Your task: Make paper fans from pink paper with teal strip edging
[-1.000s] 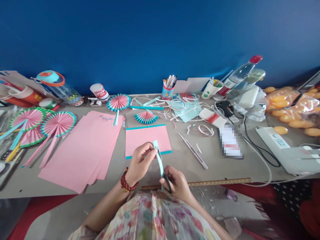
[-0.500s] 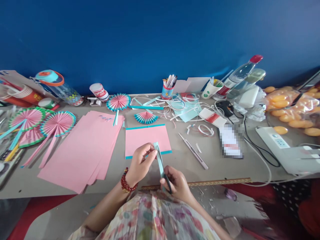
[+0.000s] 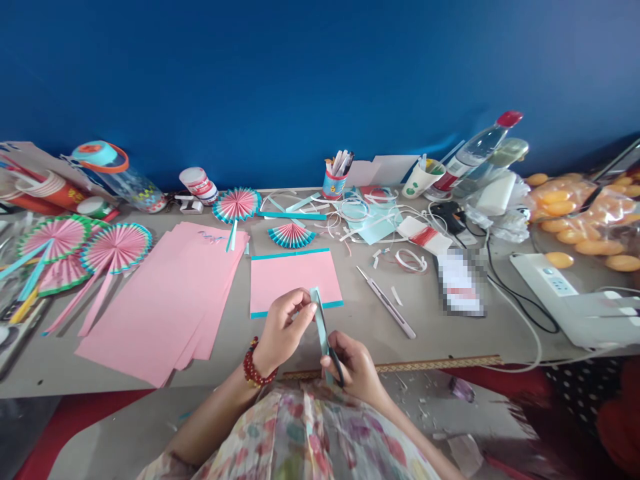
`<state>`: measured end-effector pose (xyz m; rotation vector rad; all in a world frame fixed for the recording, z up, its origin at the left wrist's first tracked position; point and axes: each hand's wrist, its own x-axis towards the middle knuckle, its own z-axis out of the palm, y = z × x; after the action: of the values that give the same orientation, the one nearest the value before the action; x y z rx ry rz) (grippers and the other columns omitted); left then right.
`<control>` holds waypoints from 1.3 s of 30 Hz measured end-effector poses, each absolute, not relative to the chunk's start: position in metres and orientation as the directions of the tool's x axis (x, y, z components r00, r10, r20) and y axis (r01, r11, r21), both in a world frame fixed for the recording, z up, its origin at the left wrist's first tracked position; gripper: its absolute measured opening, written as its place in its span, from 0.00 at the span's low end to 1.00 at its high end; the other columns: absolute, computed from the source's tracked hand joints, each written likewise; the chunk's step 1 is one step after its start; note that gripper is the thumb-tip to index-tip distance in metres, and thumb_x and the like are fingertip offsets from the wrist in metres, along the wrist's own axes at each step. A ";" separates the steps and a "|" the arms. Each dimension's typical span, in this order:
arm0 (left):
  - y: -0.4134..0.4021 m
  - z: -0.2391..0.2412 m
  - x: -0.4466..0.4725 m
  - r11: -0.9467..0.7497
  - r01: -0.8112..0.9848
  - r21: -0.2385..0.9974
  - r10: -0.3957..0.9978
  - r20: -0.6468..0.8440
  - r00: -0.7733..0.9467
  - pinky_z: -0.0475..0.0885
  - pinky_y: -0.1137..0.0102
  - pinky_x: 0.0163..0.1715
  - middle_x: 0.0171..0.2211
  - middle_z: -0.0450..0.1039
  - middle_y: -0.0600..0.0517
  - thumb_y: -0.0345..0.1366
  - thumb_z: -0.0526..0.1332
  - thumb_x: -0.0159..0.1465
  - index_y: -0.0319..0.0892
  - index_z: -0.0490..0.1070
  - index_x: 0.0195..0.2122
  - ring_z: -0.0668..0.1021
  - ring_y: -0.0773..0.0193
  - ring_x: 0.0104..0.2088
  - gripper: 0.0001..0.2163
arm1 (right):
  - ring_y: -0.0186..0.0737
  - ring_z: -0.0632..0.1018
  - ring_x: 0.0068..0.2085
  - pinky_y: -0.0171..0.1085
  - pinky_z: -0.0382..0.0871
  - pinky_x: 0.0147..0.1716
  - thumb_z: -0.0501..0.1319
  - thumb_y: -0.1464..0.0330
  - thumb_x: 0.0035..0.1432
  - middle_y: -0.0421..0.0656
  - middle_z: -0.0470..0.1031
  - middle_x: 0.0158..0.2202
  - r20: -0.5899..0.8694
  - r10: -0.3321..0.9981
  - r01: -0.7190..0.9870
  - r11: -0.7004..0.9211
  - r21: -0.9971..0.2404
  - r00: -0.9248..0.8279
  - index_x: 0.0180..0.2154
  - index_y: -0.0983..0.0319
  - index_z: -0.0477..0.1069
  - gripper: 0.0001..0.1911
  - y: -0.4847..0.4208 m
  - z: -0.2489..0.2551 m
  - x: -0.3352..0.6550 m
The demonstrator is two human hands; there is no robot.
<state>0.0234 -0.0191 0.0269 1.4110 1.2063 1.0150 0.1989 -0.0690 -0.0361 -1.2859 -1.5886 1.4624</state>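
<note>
My left hand is closed, pinching a narrow light-blue paper strip near its upper end. My right hand is closed around the dark handles of a pair of scissors, whose blades run up along the strip's right side. Whether the blades are cutting into the paper I cannot tell. Just beyond my hands lies a pink sheet with blue bands along its top and bottom edges. Behind it rests a half-round pleated pink and blue paper piece.
Pink sheets are stacked on the left, beside round paper fans. A craft knife lies on the right. Further back are a pen cup, white cords and a bottle. A power strip sits far right.
My left hand and the top of the strip have shifted very slightly to the right. The right hand with the scissors stays almost in place.
</note>
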 end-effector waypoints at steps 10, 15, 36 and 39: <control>-0.020 0.027 0.024 -0.021 0.148 0.989 0.988 -0.002 0.152 0.59 0.73 0.27 0.25 0.62 0.57 0.37 0.55 0.68 0.42 0.60 0.27 0.65 0.69 0.26 0.12 | 0.32 0.65 0.21 0.31 0.55 0.20 0.60 0.52 0.57 0.36 0.65 0.18 -0.159 0.933 0.266 -0.071 -0.961 -0.323 0.26 0.57 0.56 0.20 -0.070 -0.037 0.198; -0.020 0.027 0.024 -0.012 0.159 0.987 0.987 -0.014 0.160 0.59 0.73 0.27 0.25 0.62 0.57 0.37 0.54 0.69 0.42 0.60 0.27 0.65 0.69 0.26 0.12 | 0.32 0.65 0.21 0.31 0.56 0.20 0.60 0.50 0.57 0.35 0.65 0.18 -0.164 0.933 0.295 -0.066 -0.953 -0.321 0.26 0.57 0.55 0.22 -0.069 -0.035 0.197; -0.023 0.025 0.026 0.017 0.166 0.986 0.982 -0.047 0.181 0.61 0.74 0.28 0.25 0.63 0.56 0.39 0.54 0.68 0.42 0.61 0.27 0.66 0.68 0.26 0.13 | 0.34 0.70 0.18 0.31 0.61 0.18 0.61 0.47 0.57 0.38 0.72 0.18 -0.209 0.922 0.189 -0.153 -0.970 -0.327 0.27 0.57 0.55 0.24 -0.069 -0.032 0.195; -0.023 0.026 0.026 0.019 0.165 0.986 0.982 -0.049 0.183 0.60 0.74 0.27 0.25 0.63 0.56 0.39 0.54 0.68 0.42 0.60 0.27 0.65 0.69 0.26 0.13 | 0.34 0.71 0.18 0.31 0.61 0.18 0.62 0.46 0.56 0.38 0.72 0.18 -0.203 0.924 0.185 -0.149 -0.971 -0.324 0.27 0.57 0.56 0.24 -0.069 -0.031 0.195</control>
<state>0.0264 -0.0234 0.0257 1.3842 1.2000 0.9631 0.1946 -0.0686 -0.0313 -1.2807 -1.4987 1.5280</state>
